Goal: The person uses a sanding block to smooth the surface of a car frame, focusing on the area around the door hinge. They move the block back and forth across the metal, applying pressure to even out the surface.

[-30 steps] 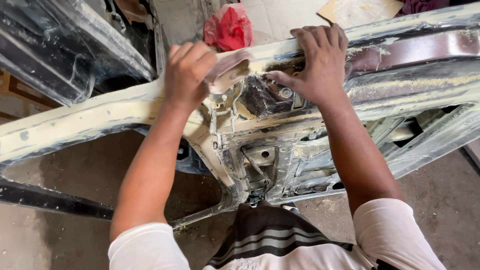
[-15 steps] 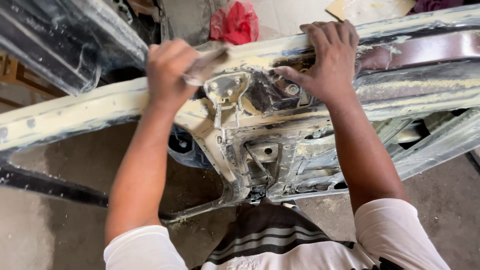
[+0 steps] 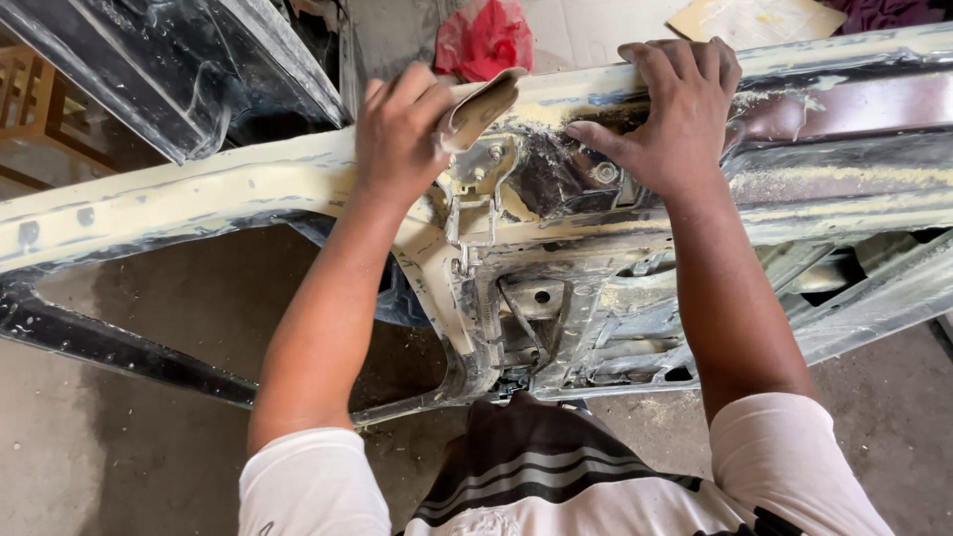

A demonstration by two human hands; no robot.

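Crumpled red bag (image 3: 483,38) and tan cardboard sheet (image 3: 756,20) (both on the floor) beyond the frame.

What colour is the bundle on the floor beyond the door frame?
Red; the bundle shows at the top of the head view.

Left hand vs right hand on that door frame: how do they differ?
The left hand grips a folded piece of sandpaper; the right hand holds nothing. The left hand is curled, while the right hand is spread flat, fingers hooked over the top edge, thumb pointing inward. Both rest on the filler-coated door frame.
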